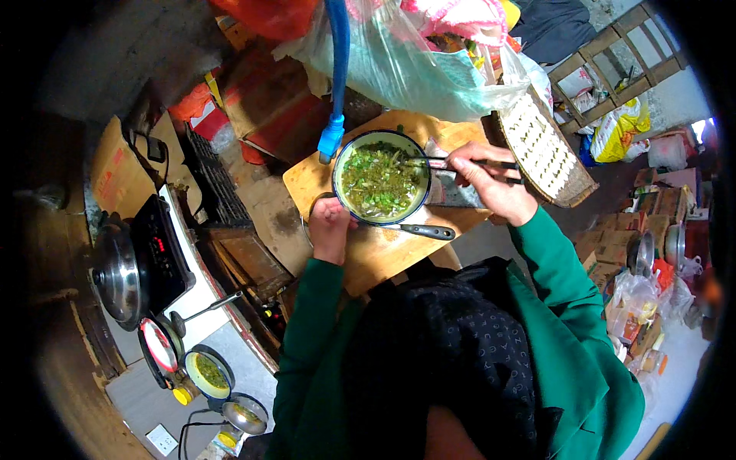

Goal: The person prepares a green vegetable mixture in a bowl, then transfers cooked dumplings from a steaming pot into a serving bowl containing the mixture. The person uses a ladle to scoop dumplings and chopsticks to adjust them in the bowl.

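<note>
A white enamel bowl [338,188] with a dark blue rim stands on a wooden cutting board [374,267]. Chopped green leaves in some liquid [376,178] fill much of it. My left hand [332,227] grips the bowl's lower left edge, fingers curled at the rim. In my right hand [489,178] is a pair of dark chopsticks [434,163], their tips reaching into the greens from the right. Just below the bowl lies a knife or similar tool with a black handle [428,231]; the bowl partly hides its other end.
A blue hose [339,63] hangs close above the bowl's upper left. Right of my right hand leans a brown-rimmed tray [575,198] with rows of pale pieces. Left are an induction cooker [164,247], a lidded pot [118,276] and a ladle [210,307]. A plastic bag [397,69] bulges beyond the board.
</note>
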